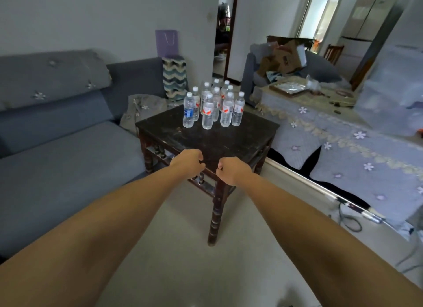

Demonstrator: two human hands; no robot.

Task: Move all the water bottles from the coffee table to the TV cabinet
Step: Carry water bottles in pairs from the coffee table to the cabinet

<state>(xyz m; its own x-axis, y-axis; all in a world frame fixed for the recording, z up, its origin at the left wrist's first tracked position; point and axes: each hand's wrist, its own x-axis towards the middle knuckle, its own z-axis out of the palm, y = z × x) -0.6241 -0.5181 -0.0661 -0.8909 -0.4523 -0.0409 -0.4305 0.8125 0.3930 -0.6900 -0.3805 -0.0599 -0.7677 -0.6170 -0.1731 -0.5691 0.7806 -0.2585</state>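
Several clear water bottles [214,106] with white caps stand upright in a cluster at the far part of a dark wooden coffee table [219,139]. The leftmost one, a bottle with a blue label [188,111], stands at the cluster's front left; the others carry red-and-white labels. My left hand [188,161] and my right hand [232,170] are stretched out side by side over the table's near corner, fingers curled into loose fists, holding nothing. Both hands are well short of the bottles. No TV cabinet is in sight.
A grey sofa [57,151] runs along the left. A bed or bench with a flowered lilac cover [343,146] lies to the right, cardboard boxes [283,57] beyond it. A patterned bag [175,80] stands behind the table. Pale floor [183,249] lies below my arms.
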